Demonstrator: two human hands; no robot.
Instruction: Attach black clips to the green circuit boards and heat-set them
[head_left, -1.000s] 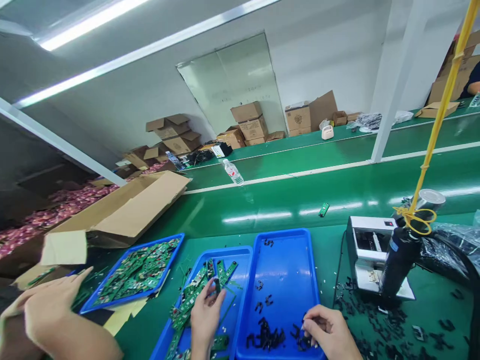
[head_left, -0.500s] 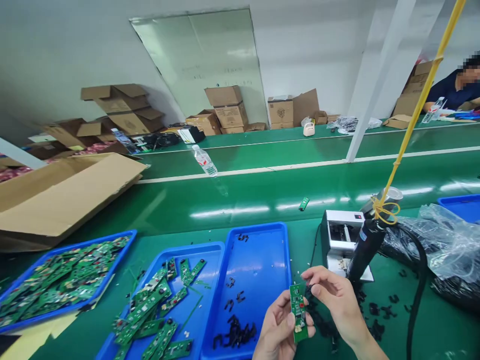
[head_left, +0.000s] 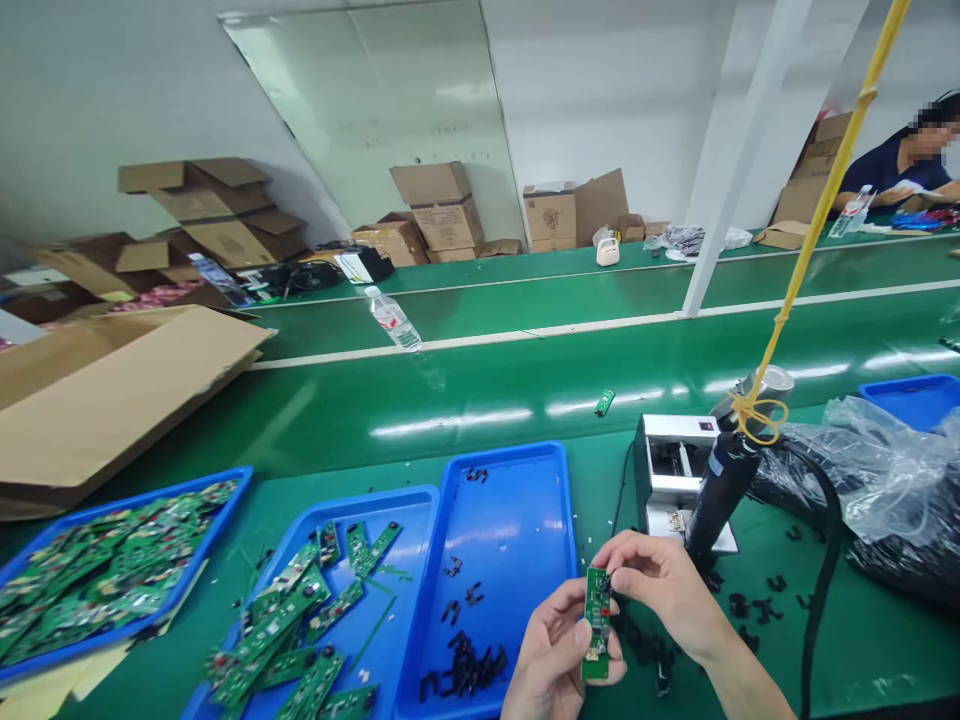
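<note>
Over the green surface (head_left: 877,660), a green circuit board (head_left: 598,625) is gripped by the left hand (head_left: 551,660) and pinched at its top by the right hand (head_left: 660,590).

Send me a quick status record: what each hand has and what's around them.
Left hand: holds a green circuit board
Right hand: pinches the board's top end
Nearest tray: blue tray with black plastic pieces
Next tray: blue tray with green boards
Beside hands: black hanging tool
Far bench: co-worker
</note>
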